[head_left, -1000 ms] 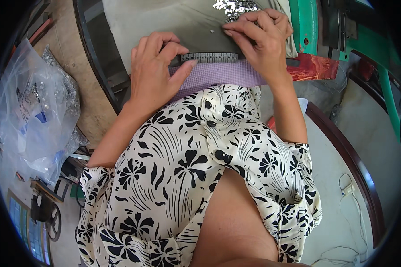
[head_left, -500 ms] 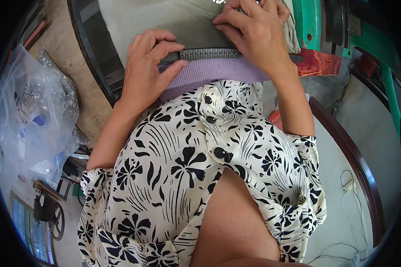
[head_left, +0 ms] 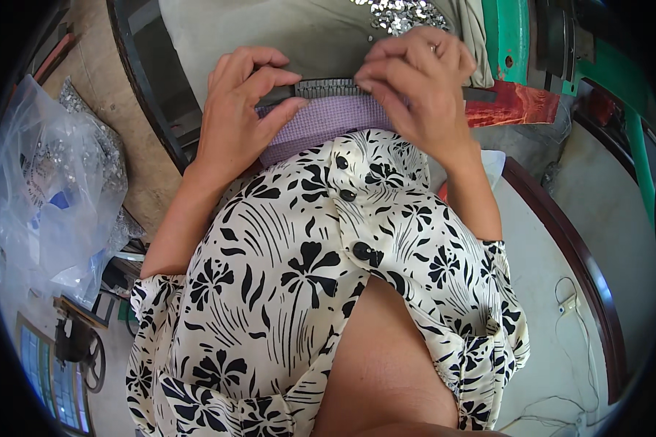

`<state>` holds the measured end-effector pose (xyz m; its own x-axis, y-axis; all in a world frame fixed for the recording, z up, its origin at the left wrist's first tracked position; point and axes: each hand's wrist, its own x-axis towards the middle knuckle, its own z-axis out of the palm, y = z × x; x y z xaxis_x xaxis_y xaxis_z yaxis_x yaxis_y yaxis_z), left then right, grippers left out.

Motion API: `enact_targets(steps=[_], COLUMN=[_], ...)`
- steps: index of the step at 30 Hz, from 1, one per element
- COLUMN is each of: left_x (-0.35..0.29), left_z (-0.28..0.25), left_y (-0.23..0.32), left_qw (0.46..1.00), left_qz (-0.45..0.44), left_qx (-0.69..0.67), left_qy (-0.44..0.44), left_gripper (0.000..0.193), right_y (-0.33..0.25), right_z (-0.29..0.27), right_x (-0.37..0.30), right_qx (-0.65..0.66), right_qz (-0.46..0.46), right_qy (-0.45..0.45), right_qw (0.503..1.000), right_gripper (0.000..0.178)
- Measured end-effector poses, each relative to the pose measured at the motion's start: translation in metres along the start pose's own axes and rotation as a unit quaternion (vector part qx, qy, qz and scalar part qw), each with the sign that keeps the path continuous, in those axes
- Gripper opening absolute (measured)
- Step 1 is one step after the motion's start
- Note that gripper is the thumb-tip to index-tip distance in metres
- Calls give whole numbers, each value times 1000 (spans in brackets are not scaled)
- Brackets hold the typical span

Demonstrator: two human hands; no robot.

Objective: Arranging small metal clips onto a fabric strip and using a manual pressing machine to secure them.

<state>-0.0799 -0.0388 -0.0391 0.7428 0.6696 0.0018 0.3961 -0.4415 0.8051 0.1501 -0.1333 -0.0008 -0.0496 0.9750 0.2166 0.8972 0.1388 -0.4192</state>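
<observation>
A narrow dark grey strip (head_left: 326, 88) with a row of small upright slots or teeth lies crosswise at the edge of a grey-green cloth. My left hand (head_left: 237, 109) is at its left end, index finger above and thumb below, with the end between them. My right hand (head_left: 426, 95) is over its right end, thumb and fingertips pinched together at the slots. Anything in that pinch is too small to make out. Behind the right hand, loose shiny silver pieces (head_left: 408, 16) are heaped on the cloth (head_left: 233, 29).
Purple woven fabric (head_left: 324, 120) lies between the strip and my patterned shirt. A green metal frame (head_left: 504, 44) stands at right, near a red-orange printed sheet (head_left: 521, 105). Clear plastic bags (head_left: 58, 197) with silver pieces are at left. A dark frame bar (head_left: 142, 80) borders the cloth.
My right hand has come back from the silver heap toward me and down to the strip's right end, uncovering more of the heap. The left hand stays in place.
</observation>
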Motion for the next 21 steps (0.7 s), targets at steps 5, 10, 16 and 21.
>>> enact_targets(steps=[5, 10, 16, 21], left_x=[-1, -2, -2, -2], left_z=[3, 5, 7, 6], left_y=[5, 3, 3, 3], left_qw=[1000, 999, 998, 998], left_qz=[14, 44, 57, 55], left_qx=[6, 15, 23, 21], left_qy=[14, 25, 34, 36], left_gripper=[27, 23, 22, 22], right_y=[-6, -10, -13, -16], right_z=[8, 10, 10, 11], right_x=[-17, -23, -27, -27], right_qx=[-52, -104, -148, -139], right_qz=[-10, -33, -29, -17], right_qy=[18, 55, 54, 56], right_qw=[998, 992, 987, 989], right_gripper=[12, 12, 9, 8])
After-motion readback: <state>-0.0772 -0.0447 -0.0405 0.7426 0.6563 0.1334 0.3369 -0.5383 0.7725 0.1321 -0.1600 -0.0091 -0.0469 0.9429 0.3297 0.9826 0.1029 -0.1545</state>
